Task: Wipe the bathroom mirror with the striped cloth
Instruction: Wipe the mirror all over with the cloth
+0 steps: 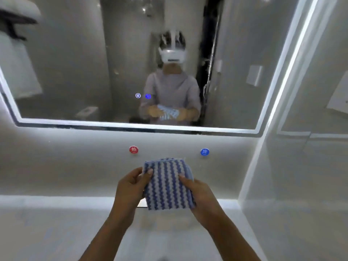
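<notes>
Pale bathroom wall [56, 162] beneath edge-lit mirror [75, 72], striped cloth [167, 185] in front

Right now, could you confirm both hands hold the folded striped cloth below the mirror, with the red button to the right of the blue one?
Not quite: in the head view the red button sits left of the blue button. The left hand and right hand do hold the striped cloth below the mirror.
</notes>
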{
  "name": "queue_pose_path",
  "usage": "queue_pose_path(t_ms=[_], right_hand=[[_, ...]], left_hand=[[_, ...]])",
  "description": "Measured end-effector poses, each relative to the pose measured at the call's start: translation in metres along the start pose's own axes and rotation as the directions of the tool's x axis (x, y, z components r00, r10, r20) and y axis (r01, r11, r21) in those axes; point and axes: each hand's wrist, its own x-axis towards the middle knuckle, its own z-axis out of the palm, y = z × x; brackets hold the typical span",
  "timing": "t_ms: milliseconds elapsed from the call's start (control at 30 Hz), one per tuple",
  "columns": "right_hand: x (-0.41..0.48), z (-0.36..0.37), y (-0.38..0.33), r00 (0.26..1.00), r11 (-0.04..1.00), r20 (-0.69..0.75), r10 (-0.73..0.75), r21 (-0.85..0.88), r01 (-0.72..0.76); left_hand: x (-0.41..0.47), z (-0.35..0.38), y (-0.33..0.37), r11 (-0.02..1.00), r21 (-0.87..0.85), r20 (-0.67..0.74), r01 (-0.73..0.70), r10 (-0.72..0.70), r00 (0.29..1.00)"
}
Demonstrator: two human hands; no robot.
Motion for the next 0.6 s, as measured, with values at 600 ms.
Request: queue_pose_path(t_ms=[600], right_hand=[[-0.036,0.313,0.070,0.975,0.941,0.190,0.115,0.293,-0.169]], left_hand=[[-0.021,-0.303,0.075,1.000,0.007,-0.021,0.010,-0.009,1.000]])
